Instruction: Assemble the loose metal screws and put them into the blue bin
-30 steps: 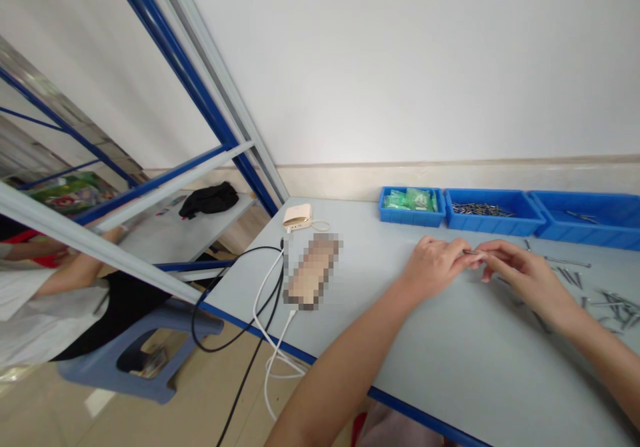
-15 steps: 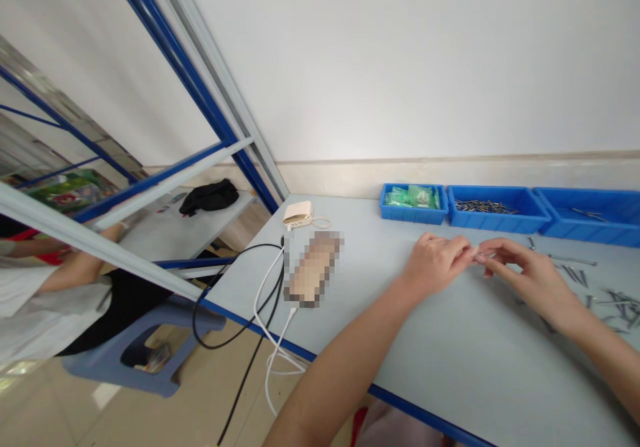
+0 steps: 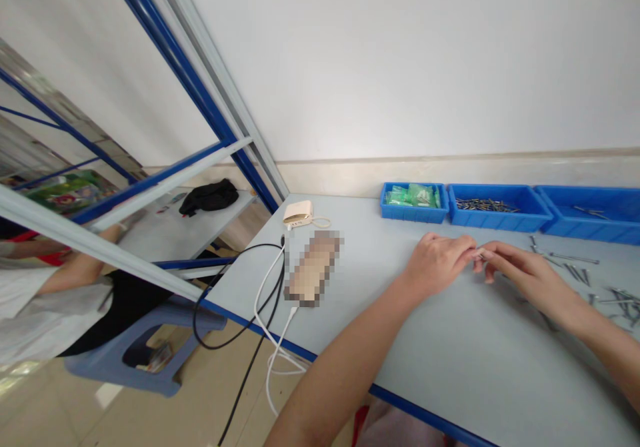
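Observation:
My left hand (image 3: 437, 262) is closed above the grey table, its thumb and fingertips pinched together. Facing it, my right hand (image 3: 527, 277) pinches at the same spot, and the fingertips of both meet. Between them a bit of a small metal piece (image 3: 481, 255) shows; the fingers cover most of it, so its kind cannot be told. Long screws (image 3: 577, 274) lie loose on the table beyond my right hand, with a further pile of screws (image 3: 625, 304) at the right edge. A few more lie partly hidden under my right wrist.
Along the wall stand a small blue bin (image 3: 414, 212) of green packets, a blue bin (image 3: 500, 219) with many screws and a larger blue bin (image 3: 595, 227) with a few. Left lie a blurred-out phone (image 3: 314, 268), a cream charger (image 3: 298, 213) and cables. Another person sits beyond the frame.
My right hand has shifted slightly, its fingers curling closer over the small metal piece, which shows less now. My left hand stays almost where it was.

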The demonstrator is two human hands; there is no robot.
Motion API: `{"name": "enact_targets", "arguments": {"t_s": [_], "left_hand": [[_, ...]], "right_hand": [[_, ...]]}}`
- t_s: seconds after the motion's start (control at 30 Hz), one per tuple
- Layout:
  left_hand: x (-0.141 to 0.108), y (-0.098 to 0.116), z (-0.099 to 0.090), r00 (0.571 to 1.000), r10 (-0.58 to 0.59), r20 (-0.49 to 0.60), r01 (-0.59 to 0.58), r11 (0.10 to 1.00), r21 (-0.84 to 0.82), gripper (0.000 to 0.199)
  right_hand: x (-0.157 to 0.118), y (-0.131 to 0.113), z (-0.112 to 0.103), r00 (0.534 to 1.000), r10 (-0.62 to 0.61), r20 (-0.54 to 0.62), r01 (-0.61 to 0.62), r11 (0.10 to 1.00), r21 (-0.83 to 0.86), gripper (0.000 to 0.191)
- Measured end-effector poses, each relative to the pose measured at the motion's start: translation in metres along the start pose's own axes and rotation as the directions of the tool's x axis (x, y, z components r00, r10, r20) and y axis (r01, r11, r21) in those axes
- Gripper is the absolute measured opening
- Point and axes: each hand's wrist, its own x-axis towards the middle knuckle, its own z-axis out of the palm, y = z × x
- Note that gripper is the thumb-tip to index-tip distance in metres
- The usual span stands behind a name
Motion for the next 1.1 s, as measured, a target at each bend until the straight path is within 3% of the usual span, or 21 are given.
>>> {"name": "enact_targets", "arguments": {"t_s": [0.17, 0.37, 0.73, 0.93, 1.1], "left_hand": [[0.001, 0.0, 0.001, 0.998, -0.033, -0.045, 0.034, 0.999, 0.03, 0.033], [0.001, -0.001, 0.006, 0.997, -0.024, -0.075, 0.026, 0.999, 0.026, 0.033], [0.001, 0.002, 0.002, 0.996, -0.066, -0.057, 0.062, 0.996, -0.066, 0.027], [0.001, 0.004, 0.003, 0.999, 0.005, -0.052, -0.004, 1.0, 0.018, 0.034], [0.0, 0.001, -0.003, 0.997, -0.036, -0.072, 0.04, 0.998, 0.055, 0.04]], "right_hand": [[0.001, 0.004, 0.002, 0.999, 0.016, -0.029, -0.013, 0.995, 0.098, 0.047], [0.0, 0.003, 0.0, 0.994, 0.001, -0.113, -0.005, 0.999, -0.042, 0.045], [0.0, 0.009, -0.001, 0.991, -0.028, -0.13, 0.01, 0.991, -0.131, 0.042], [0.0, 0.005, 0.001, 0.997, -0.053, -0.062, 0.047, 0.995, -0.091, 0.047], [0.001, 0.005, -0.002, 0.996, -0.02, -0.09, 0.016, 0.999, -0.044, 0.052]]}}
